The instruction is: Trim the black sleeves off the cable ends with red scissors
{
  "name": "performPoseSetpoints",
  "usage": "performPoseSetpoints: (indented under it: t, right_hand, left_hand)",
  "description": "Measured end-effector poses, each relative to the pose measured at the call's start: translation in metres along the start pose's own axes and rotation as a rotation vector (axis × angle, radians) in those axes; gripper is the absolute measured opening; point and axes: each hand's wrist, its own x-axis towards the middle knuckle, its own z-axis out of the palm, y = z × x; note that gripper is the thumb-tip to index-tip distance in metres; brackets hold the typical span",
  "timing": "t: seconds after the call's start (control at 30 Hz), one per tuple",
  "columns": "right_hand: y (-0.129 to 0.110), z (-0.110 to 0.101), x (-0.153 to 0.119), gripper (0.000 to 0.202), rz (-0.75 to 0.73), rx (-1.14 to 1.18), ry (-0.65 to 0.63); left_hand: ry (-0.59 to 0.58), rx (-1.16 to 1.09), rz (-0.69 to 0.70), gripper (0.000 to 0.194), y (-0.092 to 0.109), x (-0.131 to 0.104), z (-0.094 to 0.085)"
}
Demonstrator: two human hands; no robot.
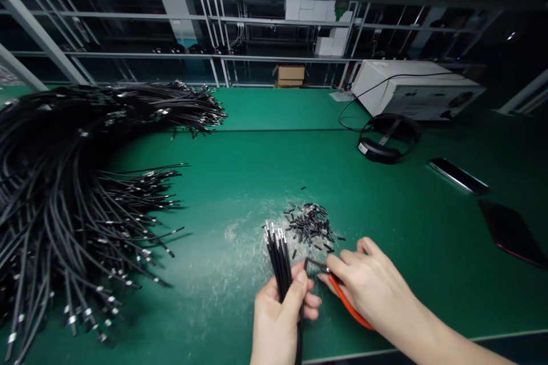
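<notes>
My left hand (pixel 282 308) is closed around a small bundle of black cables (pixel 279 256), their silvery stripped ends pointing up and away. One cable stands apart from the bundle, between thumb and fingers. My right hand (pixel 363 279) grips a pair of pliers or cutters (pixel 349 303) with orange handles. Its dark jaws are at the tip of that single cable; whether they are closed on it I cannot make out. Just beyond both hands lies a heap of short black offcuts (pixel 310 222), with pale wire scraps (pixel 240 239) scattered around it.
A large mass of black cables (pixel 64 182) with silvery ends covers the left of the green table (pixel 265 165). On the right are a black headband device (pixel 387 140), a phone (pixel 458 175), a dark flat object (pixel 511 231) and a white metal box (pixel 411 91). Shelving stands behind.
</notes>
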Motion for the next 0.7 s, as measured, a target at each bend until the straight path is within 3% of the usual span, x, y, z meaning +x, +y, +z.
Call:
performPoseSetpoints:
  t: [0.13,0.23,0.4,0.47,0.6,0.7]
  right_hand:
    - [0.008,-0.006,0.001,0.020,0.025,0.074,-0.104]
    - [0.013,-0.008,0.002,0.022,0.121,0.296,-0.151]
    - [-0.001,-0.006,0.007,0.034,0.515,1.256,-0.236]
    - [-0.009,-0.005,0.009,0.034,0.578,1.497,-0.196]
    - [-0.015,-0.006,0.009,0.032,0.538,1.650,-0.130]
    - [-0.016,-0.007,0.007,0.034,0.579,1.687,-0.100]
  left_hand:
    - [-0.007,0.022,-0.031,0.036,0.001,0.001,0.000]
    - [-0.036,0.056,-0.047,0.038,0.004,0.000,0.000]
    - [-0.055,0.110,-0.031,0.036,0.008,-0.004,0.000]
    - [-0.099,0.099,-0.078,0.035,0.009,-0.006,-0.001]
    - [-0.241,0.002,-0.243,0.030,0.014,-0.009,-0.002]
    - [-0.215,-0.029,-0.329,0.027,0.015,-0.010,-0.002]
